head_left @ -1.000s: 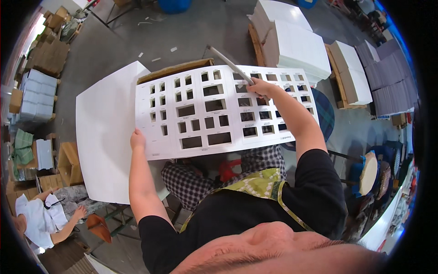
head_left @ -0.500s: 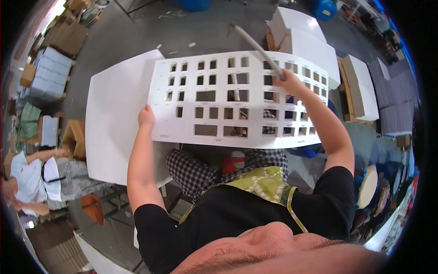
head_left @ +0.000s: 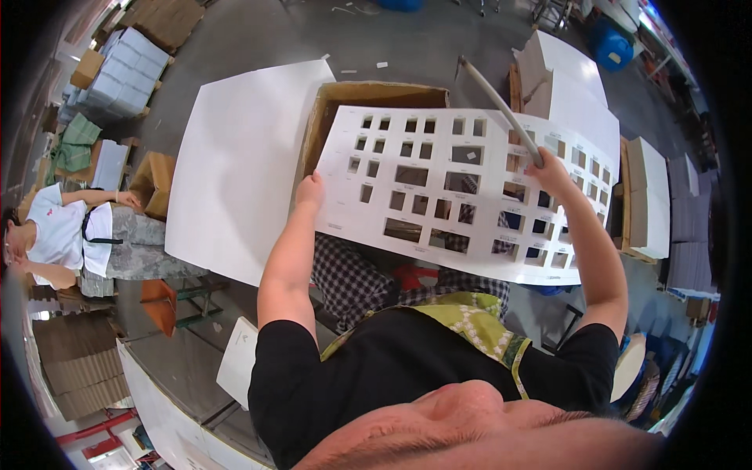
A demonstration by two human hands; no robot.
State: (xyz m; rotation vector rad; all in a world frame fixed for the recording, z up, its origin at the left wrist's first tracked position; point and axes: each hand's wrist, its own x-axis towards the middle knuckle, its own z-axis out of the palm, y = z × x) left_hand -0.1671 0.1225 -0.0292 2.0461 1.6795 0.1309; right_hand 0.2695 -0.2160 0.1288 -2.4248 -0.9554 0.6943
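A large white cardboard sheet (head_left: pixel 368 207) with rows of rectangular cut-out windows is held up in front of my lap, sloping down to the right. My left hand (head_left: pixel 310 190) pinches its left edge. My right hand (head_left: pixel 551 174) is closed round a long grey rod (head_left: pixel 505 110) with a dark, bent tip that points up and away. This hand lies over the right part of the sheet; whether it also grips the sheet, I cannot tell. Behind the sheet stands an open brown cardboard box (head_left: pixel 384 92), its inside mostly hidden.
A plain white board (head_left: pixel 235 172) lies left of the box. At the far right are stacks of white sheets (head_left: pixel 576 98) on pallets. On the left another person (head_left: pixel 86 227) is beside a small brown box (head_left: pixel 157 184). A blue barrel (head_left: pixel 611 48) stands farther back.
The cut-out sheet has shifted right and tilted, its right side lower, with both hands moving along. The brown box behind it has come into sight. The view has also turned.
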